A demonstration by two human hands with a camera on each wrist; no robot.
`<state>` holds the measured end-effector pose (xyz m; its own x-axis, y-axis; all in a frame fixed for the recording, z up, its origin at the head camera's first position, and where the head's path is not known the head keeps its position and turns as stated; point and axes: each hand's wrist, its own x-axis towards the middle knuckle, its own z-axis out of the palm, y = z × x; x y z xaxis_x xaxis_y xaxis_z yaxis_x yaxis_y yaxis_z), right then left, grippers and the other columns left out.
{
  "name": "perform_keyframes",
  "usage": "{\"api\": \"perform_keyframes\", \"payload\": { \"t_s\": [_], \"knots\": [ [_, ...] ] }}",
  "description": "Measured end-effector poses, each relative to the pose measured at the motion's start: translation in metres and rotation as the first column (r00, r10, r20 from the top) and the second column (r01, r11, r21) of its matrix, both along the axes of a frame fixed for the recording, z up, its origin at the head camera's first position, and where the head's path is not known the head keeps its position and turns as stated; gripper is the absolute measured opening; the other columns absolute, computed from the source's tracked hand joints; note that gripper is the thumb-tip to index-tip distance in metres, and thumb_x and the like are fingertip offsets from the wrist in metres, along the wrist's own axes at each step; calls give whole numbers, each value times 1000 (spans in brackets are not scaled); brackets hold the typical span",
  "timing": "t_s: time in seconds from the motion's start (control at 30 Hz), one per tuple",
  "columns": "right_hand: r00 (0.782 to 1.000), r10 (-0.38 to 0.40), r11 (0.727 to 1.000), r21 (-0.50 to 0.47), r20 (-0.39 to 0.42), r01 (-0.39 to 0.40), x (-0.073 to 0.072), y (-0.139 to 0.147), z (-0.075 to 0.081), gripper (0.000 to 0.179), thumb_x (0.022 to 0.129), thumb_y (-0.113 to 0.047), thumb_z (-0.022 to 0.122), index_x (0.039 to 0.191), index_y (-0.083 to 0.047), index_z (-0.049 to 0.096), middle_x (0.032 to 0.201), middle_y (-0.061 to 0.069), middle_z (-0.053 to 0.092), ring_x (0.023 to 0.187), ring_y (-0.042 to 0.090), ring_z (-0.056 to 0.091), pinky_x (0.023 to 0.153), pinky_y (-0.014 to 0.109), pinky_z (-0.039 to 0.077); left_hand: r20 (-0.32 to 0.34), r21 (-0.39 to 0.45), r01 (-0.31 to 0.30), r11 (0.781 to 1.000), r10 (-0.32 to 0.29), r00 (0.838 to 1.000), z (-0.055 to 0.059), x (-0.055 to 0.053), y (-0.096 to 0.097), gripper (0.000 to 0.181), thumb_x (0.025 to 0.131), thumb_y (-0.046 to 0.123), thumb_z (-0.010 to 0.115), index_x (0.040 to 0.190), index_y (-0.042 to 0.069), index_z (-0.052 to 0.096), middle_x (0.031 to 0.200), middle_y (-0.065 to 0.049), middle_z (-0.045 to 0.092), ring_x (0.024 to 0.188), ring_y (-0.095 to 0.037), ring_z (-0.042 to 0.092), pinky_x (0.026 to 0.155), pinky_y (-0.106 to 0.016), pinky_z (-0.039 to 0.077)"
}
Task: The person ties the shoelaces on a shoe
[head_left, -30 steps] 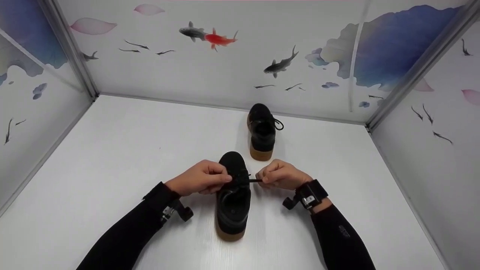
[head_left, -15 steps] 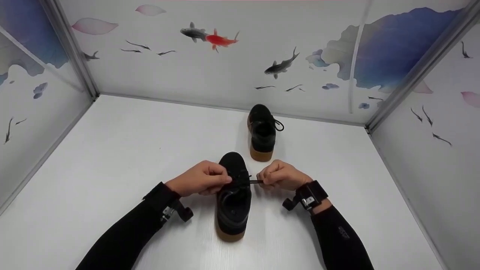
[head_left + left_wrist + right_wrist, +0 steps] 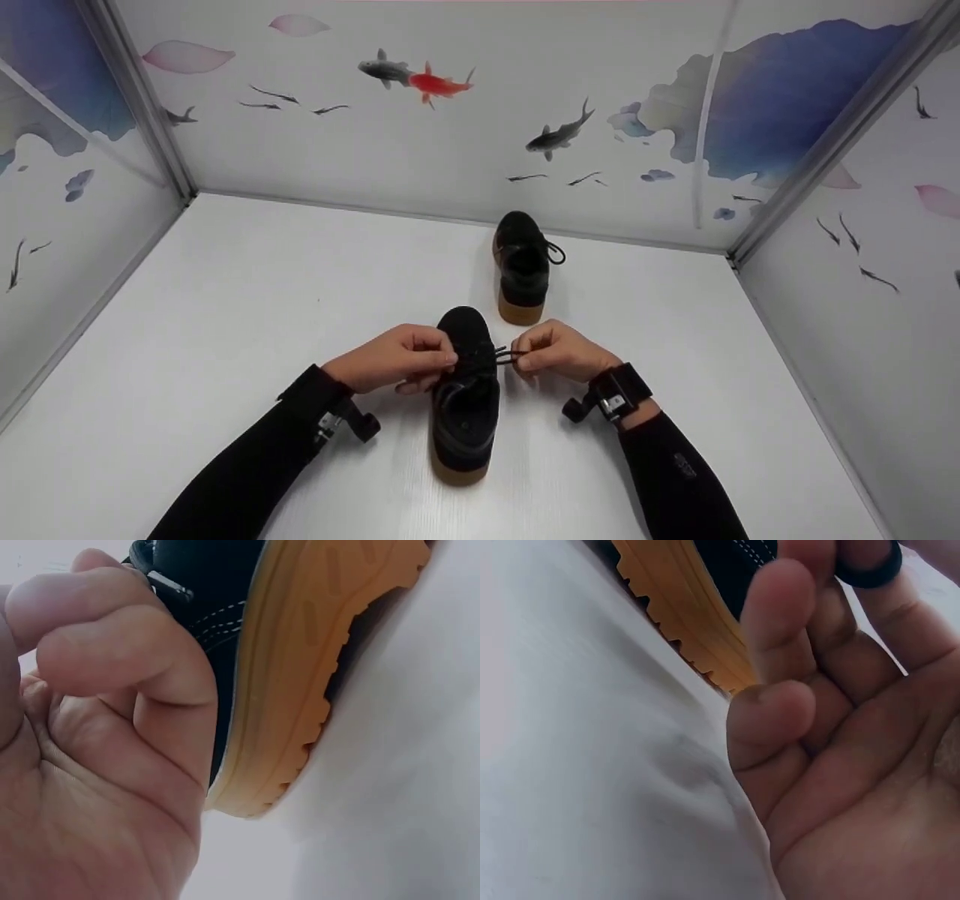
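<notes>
A black lace-up shoe (image 3: 464, 328) with a tan gum sole (image 3: 281, 682) stands between the two hands, toe pointing away. At its left side my left hand (image 3: 397, 357) pinches at the lacing with thumb and forefinger, the other fingers curled. A lace tip (image 3: 172, 586) pokes out by those fingers in the left wrist view. On the other side, my right hand (image 3: 562, 351) pinches the black shoelace (image 3: 505, 363), drawn out sideways as a loop. The right wrist view shows a dark lace curve (image 3: 874, 574) across its fingers.
A second black shoe (image 3: 519, 229) stands farther back near the rear wall, its lace loop (image 3: 556, 253) sticking out to the right. Printed panels with fish (image 3: 559, 137) enclose the white table (image 3: 300, 255) at the back and both sides.
The lace strands at the right hand have spread apart into a wider loop, and the right fingers have shifted slightly toward the shoe. The left hand keeps nearly the same place.
</notes>
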<state>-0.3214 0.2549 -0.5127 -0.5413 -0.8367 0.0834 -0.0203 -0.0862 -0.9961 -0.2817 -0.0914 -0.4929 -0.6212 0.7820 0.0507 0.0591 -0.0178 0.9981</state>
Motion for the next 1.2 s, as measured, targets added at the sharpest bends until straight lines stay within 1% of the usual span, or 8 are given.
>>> {"api": "perform_keyframes", "payload": {
  "t_s": [0.13, 0.37, 0.47, 0.6, 0.77, 0.87, 1.07, 1.2],
  "knots": [
    [998, -15, 1000, 9, 58, 15, 2, -3, 0, 14, 103, -6, 77, 107, 4, 68, 92, 6, 76, 78, 20, 65, 70, 29, 54, -22, 6, -10, 1000, 11, 1000, 2, 1, -1, 24, 113, 19, 69, 114, -5, 69, 74, -5, 60, 52, -10, 48, 47, -23, 40],
    [997, -63, 990, 133, 50, 55, 14, -10, 6, 38, 109, -17, 76, 130, 8, 57, 99, 18, 80, 81, 22, 76, 66, 27, 56, 0, -50, -47, 998, 47, 999, 6, 11, -3, 34, 113, 23, 69, 138, 2, 60, 79, -2, 60, 59, -11, 49, 51, -24, 38],
    [993, -119, 967, 227, 3, 115, 24, -11, 13, 41, 109, -25, 76, 131, 6, 60, 103, 17, 81, 86, 23, 78, 67, 28, 59, 0, -121, -158, 980, 159, 987, 8, 23, -3, 37, 112, 29, 71, 134, 2, 57, 82, -1, 62, 63, -12, 50, 54, -23, 39],
    [981, -186, 923, 330, -62, 196, 40, -15, 22, 45, 108, -32, 78, 135, 1, 64, 115, 15, 79, 94, 29, 77, 70, 31, 62, -24, -197, -299, 934, 301, 953, 10, 47, -5, 47, 110, 33, 74, 137, 0, 55, 94, -5, 68, 75, -19, 61, 59, -25, 49],
    [980, -198, 919, 343, -18, 192, 59, -21, 33, 46, 109, -27, 76, 143, 0, 59, 120, 21, 77, 99, 51, 77, 71, 42, 67, -27, -221, -346, 912, 349, 937, 9, 67, -7, 64, 108, 34, 77, 150, -4, 48, 116, -15, 72, 91, -31, 71, 70, -35, 62],
    [977, -215, 916, 349, 8, 199, 70, -26, 37, 49, 110, -26, 76, 145, 1, 58, 124, 22, 75, 102, 53, 77, 72, 45, 68, 11, -219, -375, 901, 386, 922, 10, 77, -5, 73, 105, 34, 80, 154, -8, 45, 124, -18, 71, 91, -30, 72, 70, -40, 65],
    [930, -367, 867, 369, 14, 336, 89, -41, 38, 60, 105, -30, 82, 147, 4, 55, 138, 19, 68, 106, 32, 76, 76, 39, 67, 41, -234, -428, 873, 448, 893, 14, 91, 6, 84, 102, 39, 83, 160, -8, 45, 135, -21, 67, 102, -27, 73, 73, -46, 67],
    [878, -471, 843, 339, 88, 419, 97, -50, 34, 65, 102, -26, 84, 146, 7, 50, 144, 22, 60, 114, 29, 74, 84, 42, 67, 0, -274, -489, 828, 509, 861, 14, 96, 13, 84, 99, 43, 85, 158, -7, 50, 141, -18, 65, 118, -27, 69, 92, -49, 63]
  ]
}}
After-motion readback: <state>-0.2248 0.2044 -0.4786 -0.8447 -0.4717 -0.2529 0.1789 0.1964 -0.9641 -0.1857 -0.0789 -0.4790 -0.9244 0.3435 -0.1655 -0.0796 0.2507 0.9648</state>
